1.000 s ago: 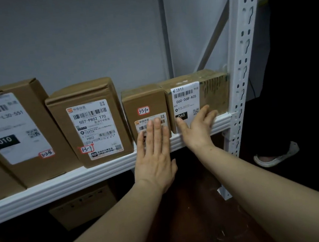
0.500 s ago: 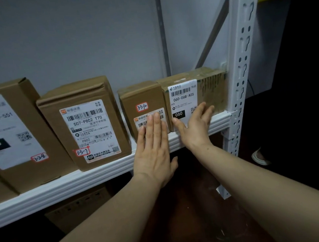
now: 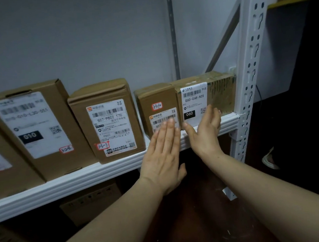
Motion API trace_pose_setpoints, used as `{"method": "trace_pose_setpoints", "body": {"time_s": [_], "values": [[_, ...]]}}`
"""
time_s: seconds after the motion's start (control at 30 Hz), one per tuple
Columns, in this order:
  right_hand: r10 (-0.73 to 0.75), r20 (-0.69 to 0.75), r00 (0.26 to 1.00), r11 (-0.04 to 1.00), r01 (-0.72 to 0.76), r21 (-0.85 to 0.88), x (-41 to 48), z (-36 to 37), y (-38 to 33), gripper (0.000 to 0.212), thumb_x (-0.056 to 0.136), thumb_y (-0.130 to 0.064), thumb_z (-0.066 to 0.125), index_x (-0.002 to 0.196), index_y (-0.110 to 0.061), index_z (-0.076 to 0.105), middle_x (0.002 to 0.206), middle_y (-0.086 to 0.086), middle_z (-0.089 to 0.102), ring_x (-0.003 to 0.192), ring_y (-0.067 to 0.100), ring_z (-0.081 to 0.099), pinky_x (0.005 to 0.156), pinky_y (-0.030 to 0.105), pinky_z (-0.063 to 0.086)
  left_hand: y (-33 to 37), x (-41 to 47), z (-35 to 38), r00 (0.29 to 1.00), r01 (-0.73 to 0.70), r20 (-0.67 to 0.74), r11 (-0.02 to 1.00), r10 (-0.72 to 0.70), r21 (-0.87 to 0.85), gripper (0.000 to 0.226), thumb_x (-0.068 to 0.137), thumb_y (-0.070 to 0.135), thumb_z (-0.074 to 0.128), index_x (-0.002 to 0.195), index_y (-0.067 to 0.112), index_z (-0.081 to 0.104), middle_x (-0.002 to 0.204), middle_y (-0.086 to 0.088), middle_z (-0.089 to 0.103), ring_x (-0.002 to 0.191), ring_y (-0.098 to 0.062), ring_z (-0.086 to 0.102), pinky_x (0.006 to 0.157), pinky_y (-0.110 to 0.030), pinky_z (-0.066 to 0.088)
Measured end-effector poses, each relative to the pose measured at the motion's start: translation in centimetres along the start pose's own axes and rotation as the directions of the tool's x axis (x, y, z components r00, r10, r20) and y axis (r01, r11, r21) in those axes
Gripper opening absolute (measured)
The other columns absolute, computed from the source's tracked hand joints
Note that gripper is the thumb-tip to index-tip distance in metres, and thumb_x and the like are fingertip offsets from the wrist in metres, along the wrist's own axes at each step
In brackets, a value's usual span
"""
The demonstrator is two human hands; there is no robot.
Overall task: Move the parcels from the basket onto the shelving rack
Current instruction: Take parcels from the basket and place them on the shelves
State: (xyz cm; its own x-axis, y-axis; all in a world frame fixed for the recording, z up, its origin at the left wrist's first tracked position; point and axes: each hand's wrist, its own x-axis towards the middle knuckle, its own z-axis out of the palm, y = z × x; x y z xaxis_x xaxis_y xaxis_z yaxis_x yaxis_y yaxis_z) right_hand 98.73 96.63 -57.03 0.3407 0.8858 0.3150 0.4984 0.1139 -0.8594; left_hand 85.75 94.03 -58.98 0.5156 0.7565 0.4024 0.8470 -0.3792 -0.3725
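Several brown cardboard parcels stand in a row on the white shelf point(image 3: 83, 183) of the rack. My left hand point(image 3: 163, 155) is flat with fingers together, its fingertips over the lower label of the small parcel marked 3-3-10 point(image 3: 157, 101). My right hand point(image 3: 204, 130) is open, palm toward the front of the rightmost parcel with the 060 label point(image 3: 194, 100); whether it touches the box I cannot tell. Further left stand the parcel marked 507-P802 point(image 3: 106, 122) and the larger parcel marked 010 point(image 3: 28, 125). The basket is out of sight.
The white perforated upright point(image 3: 250, 63) bounds the shelf on the right. More cardboard boxes point(image 3: 90, 203) sit in the dark under the shelf. A person's sandalled foot point(image 3: 269, 159) stands on the floor at the right. A grey wall backs the rack.
Both hands have drawn back slightly from the two rightmost parcels; the right hand's fingers have lifted off the label. The view has drifted a little to the left.
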Motion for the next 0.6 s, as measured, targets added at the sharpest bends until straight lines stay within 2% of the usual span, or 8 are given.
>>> {"method": "trace_pose_setpoints", "body": {"time_s": [0.07,0.13,0.27,0.43,0.5,0.6], "values": [[-0.085,-0.011,0.996,0.996,0.085,-0.014,-2.0,0.2,-0.6,0.079,0.093,-0.026,0.058,0.151,-0.007,0.007,0.157,0.013,0.000,0.145,0.026,0.002,0.116,0.030,0.009,-0.5,-2.1,0.2,0.988,0.007,-0.151,0.998,-0.016,-0.055,0.078,0.084,0.043,0.034,0.147,-0.002,0.021,0.155,-0.026,0.009,0.144,-0.038,0.010,0.116,-0.047,0.011],[-0.148,0.008,0.989,0.989,0.148,-0.018,-3.9,0.7,-1.5,0.074,0.093,-0.024,0.058,0.150,-0.007,0.014,0.154,0.013,0.008,0.143,0.025,0.011,0.111,0.022,0.010,-1.5,-4.4,0.2,0.974,0.043,-0.217,0.996,-0.060,-0.081,0.071,0.082,0.040,0.035,0.141,0.000,0.030,0.149,-0.024,0.022,0.138,-0.037,0.022,0.114,-0.046,0.013],[-0.242,0.082,0.967,0.970,0.244,-0.012,-7.1,2.6,-4.3,0.069,0.094,-0.021,0.057,0.149,-0.006,0.019,0.153,0.012,0.013,0.143,0.022,0.015,0.106,0.015,0.008,-4.7,-8.0,-0.3,0.927,0.197,-0.303,0.975,-0.219,-0.103,0.069,0.084,0.038,0.041,0.140,-0.002,0.030,0.144,-0.025,0.024,0.135,-0.040,0.022,0.116,-0.044,0.010],[-0.249,0.160,0.955,0.967,0.254,-0.012,-10.1,6.2,-7.5,0.061,0.095,-0.021,0.055,0.147,-0.010,0.025,0.151,0.007,0.015,0.140,0.018,0.021,0.110,0.021,0.020,-9.4,-10.9,-0.6,0.835,0.419,-0.307,0.889,-0.457,-0.187,0.073,0.085,0.034,0.038,0.143,-0.006,0.020,0.149,-0.030,0.012,0.139,-0.044,0.013,0.117,-0.044,0.003],[-0.220,0.173,0.960,0.973,0.229,-0.035,-11.1,7.7,-8.4,0.056,0.095,-0.022,0.055,0.144,-0.010,0.030,0.147,0.008,0.017,0.137,0.019,0.025,0.108,0.021,0.025,-10.9,-12.0,-0.3,0.818,0.453,-0.304,0.873,-0.487,-0.181,0.074,0.085,0.032,0.044,0.143,-0.007,0.020,0.149,-0.033,0.009,0.139,-0.046,0.011,0.116,-0.043,-0.001],[-0.175,0.137,0.975,0.981,0.184,-0.059,-11.8,9.5,-9.6,0.058,0.095,-0.022,0.056,0.144,-0.010,0.028,0.148,0.010,0.015,0.136,0.023,0.022,0.109,0.024,0.023,-12.6,-12.9,0.0,0.810,0.469,-0.312,0.868,-0.496,-0.161,0.080,0.083,0.024,0.062,0.145,-0.001,0.018,0.148,-0.034,0.005,0.139,-0.044,0.003,0.114,-0.042,-0.006]]}}
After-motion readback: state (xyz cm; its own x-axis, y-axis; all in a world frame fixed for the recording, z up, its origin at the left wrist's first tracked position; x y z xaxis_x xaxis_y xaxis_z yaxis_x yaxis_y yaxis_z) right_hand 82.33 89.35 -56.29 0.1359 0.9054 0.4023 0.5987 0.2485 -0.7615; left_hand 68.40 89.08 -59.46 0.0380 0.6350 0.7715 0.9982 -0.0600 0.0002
